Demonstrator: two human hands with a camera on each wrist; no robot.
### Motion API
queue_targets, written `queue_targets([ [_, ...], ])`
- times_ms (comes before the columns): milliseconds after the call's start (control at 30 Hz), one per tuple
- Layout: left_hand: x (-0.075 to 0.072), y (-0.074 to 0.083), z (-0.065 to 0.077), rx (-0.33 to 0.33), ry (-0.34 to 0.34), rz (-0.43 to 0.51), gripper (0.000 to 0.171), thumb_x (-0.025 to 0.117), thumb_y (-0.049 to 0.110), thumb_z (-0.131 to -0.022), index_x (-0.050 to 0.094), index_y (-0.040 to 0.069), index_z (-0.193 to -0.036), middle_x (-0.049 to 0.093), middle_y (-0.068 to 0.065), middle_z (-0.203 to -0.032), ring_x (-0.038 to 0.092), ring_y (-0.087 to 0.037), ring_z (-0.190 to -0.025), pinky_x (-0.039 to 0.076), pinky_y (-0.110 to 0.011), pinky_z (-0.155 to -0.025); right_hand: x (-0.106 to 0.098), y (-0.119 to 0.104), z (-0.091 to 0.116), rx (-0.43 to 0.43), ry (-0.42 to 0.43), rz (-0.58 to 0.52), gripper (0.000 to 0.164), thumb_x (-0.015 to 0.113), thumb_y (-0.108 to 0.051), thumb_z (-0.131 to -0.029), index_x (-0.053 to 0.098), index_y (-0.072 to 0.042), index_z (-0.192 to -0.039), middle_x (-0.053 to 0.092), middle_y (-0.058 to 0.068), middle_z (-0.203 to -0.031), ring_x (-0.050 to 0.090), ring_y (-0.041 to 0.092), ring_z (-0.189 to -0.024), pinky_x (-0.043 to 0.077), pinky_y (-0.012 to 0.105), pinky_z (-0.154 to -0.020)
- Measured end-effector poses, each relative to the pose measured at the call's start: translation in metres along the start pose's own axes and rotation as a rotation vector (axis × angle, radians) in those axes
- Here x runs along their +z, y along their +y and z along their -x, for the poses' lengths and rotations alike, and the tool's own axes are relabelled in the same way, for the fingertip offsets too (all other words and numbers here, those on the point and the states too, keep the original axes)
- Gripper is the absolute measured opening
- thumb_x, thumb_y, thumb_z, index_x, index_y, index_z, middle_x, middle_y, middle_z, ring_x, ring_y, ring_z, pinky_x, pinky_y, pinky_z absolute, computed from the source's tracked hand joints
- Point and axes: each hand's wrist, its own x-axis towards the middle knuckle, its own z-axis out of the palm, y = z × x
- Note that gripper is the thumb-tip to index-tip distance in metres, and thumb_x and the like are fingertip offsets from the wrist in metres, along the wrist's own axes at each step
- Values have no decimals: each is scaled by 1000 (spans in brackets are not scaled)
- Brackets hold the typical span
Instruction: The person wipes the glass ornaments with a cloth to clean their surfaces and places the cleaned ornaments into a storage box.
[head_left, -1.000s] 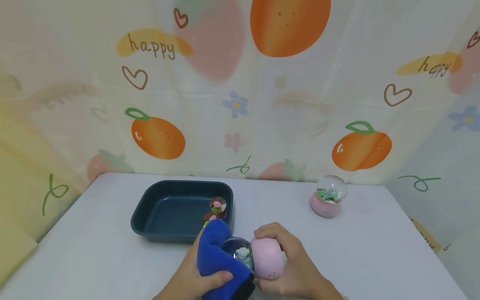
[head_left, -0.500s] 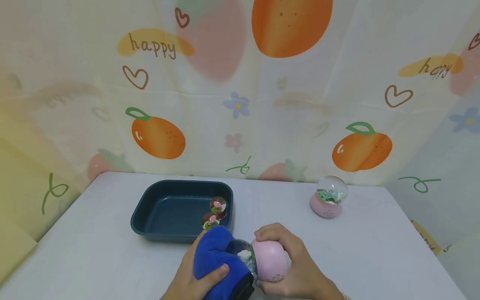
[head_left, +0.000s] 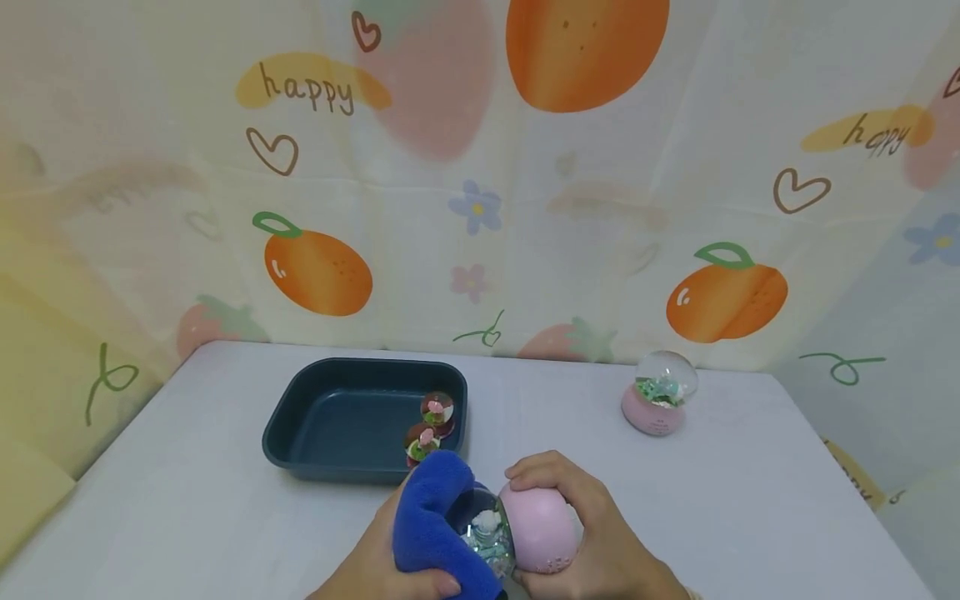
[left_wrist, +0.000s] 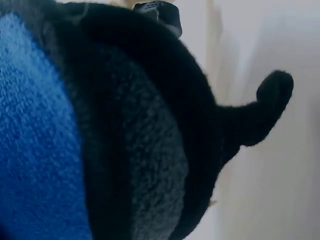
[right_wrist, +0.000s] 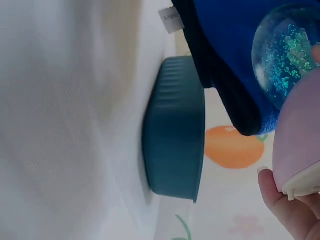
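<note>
In the head view my right hand (head_left: 592,533) grips the pink base of a snow globe (head_left: 536,529), which lies tipped sideways with its clear dome to the left. My left hand (head_left: 390,550) holds a blue cloth (head_left: 427,517) with dark edging, wrapped round part of the dome. Glitter shows inside the dome in the right wrist view, where the blue cloth (right_wrist: 225,50) lies behind it and a white label hangs from its edge. The left wrist view is filled mostly by the cloth (left_wrist: 40,140) and its black border; the left fingers are hidden there.
A dark teal tray (head_left: 322,425) stands behind the left hand, with two small globes, one (head_left: 437,410) behind the other (head_left: 422,442), at its right end. Another pink-based snow globe (head_left: 656,400) stands upright at the back right of the white table (head_left: 750,500). A fruit-printed curtain hangs behind.
The cloth shifts over the dome with the left hand, leaving more of the dome uncovered now. The right hand keeps its grip on the pink base, which turns slightly.
</note>
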Motion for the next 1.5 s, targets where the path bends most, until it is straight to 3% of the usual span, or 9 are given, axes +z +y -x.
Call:
queue_targets([
  [67,-2,-2,-1,-6,-12,18,84,73,42,-86,27,8,-148,52,-16,-136,59,-28,-118,56,-40,-93,0,-1,0,-10,8,13,73,90,-4,-56,54,-2,-120,60,13,-122,59,20,-112,58,30,-79],
  [267,-5,-9,-3,-153,-41,143,94,64,52,-90,9,9,-153,45,-15,-143,55,-27,-121,50,-51,-101,-2,-2,-3,-65,55,45,75,91,-2,-52,55,1,-118,60,14,-120,59,21,-111,56,26,-84],
  [400,-6,-13,-5,-117,-67,181,97,64,53,-89,9,6,-153,47,-15,-142,55,-28,-122,49,-51,-102,-5,-2,-5,-72,93,54,75,91,-1,-51,55,2,-116,60,13,-121,59,21,-110,55,26,-87],
  [567,-4,-13,-4,-73,29,100,94,70,49,-86,16,9,-152,51,-13,-138,57,-27,-117,52,-51,-97,-6,0,-3,-24,119,69,78,92,0,-47,55,3,-116,60,12,-121,59,19,-110,56,27,-86],
  [733,0,-10,-4,70,90,0,92,75,43,-85,21,14,-152,51,-15,-137,57,-27,-117,54,-39,-94,-9,-1,-3,53,137,80,77,93,-3,-51,55,0,-118,60,10,-121,58,18,-110,56,30,-85],
  [1000,9,-14,-3,229,174,-268,89,84,9,-76,28,15,-145,45,-17,-140,52,-9,-123,51,-27,-95,-11,-10,-5,372,125,-70,76,87,1,-59,51,-9,-125,57,7,-120,60,17,-102,59,35,-74],
  [1133,7,-21,-7,541,191,-464,93,87,5,-71,28,-1,-143,43,-16,-142,46,-6,-129,48,-26,-100,-11,-12,-5,385,115,-100,75,87,1,-59,50,-8,-124,56,9,-122,59,19,-104,58,37,-74],
  [1267,1,-25,-12,806,199,-614,86,83,18,-79,29,-12,-138,42,-13,-146,41,-11,-136,43,-27,-107,-12,-14,-6,386,84,-162,73,86,1,-61,49,-8,-124,55,10,-123,59,20,-106,59,38,-74],
  [1500,-10,-32,-11,903,146,-685,87,74,43,-85,31,-9,-139,44,-12,-142,42,-13,-134,43,-25,-106,-15,-13,-8,366,-8,-285,71,83,5,-63,47,-4,-124,54,15,-121,59,20,-108,60,40,-76],
])
